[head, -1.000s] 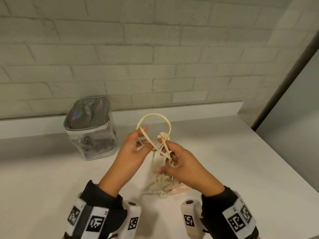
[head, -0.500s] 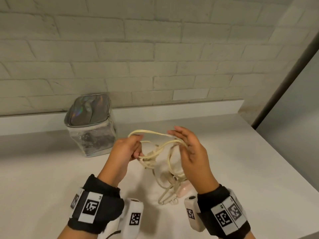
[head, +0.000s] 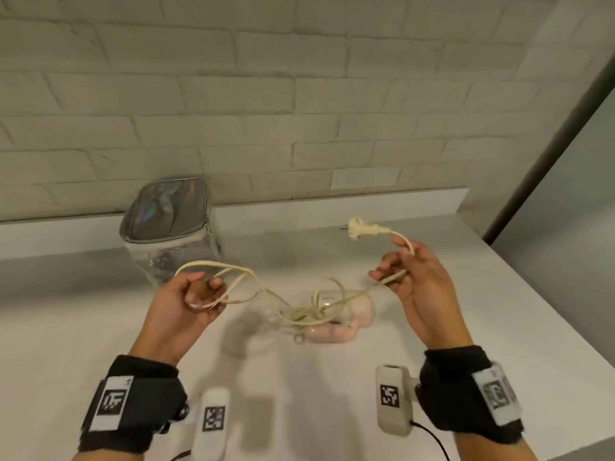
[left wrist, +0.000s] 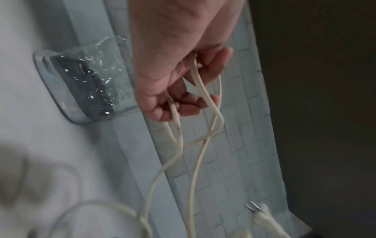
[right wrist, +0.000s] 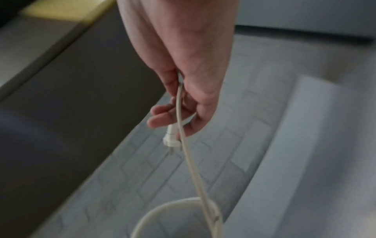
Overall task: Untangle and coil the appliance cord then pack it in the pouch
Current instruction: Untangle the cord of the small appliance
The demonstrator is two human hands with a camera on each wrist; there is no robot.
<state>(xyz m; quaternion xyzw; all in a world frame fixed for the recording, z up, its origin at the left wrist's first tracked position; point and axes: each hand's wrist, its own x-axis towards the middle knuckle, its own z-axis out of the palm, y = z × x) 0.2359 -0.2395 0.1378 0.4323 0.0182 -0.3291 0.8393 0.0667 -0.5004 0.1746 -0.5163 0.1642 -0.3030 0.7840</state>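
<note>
**Both hands on the cord, tangle still slung between them**

Your left hand (head: 191, 299) has its fingers curled round a doubled loop of the cord (head: 266, 291); the left wrist view shows at least two strands passing through the palm. Your right hand (head: 414, 277) pinches a single strand near the plug (head: 361, 229), with the other fingers loosely spread, and the plug juts free above and beyond that hand. Between your hands the cord sags to a knot of crossed loops (head: 316, 307) lying just above, perhaps touching, a small pink appliance (head: 336, 329) on the white counter (head: 499, 327). Whether the cord is fixed to that appliance I cannot tell.

The untangling looks only part done, and coiling has not begun. To do this step well, work from the free end: keep the plug end in your right hand and feed it back through each crossing, rather than drawing your hands apart, which would likely tighten the knot. Let your left hand slacken its loop so that the strands can slide. Lifting the knot clear of the appliance should help you to read which strand lies over which.

The pouch (head: 169, 227) stands beyond your left hand against the brick wall (head: 299, 94); its silver lid appears closed and will want opening before packing.
</note>
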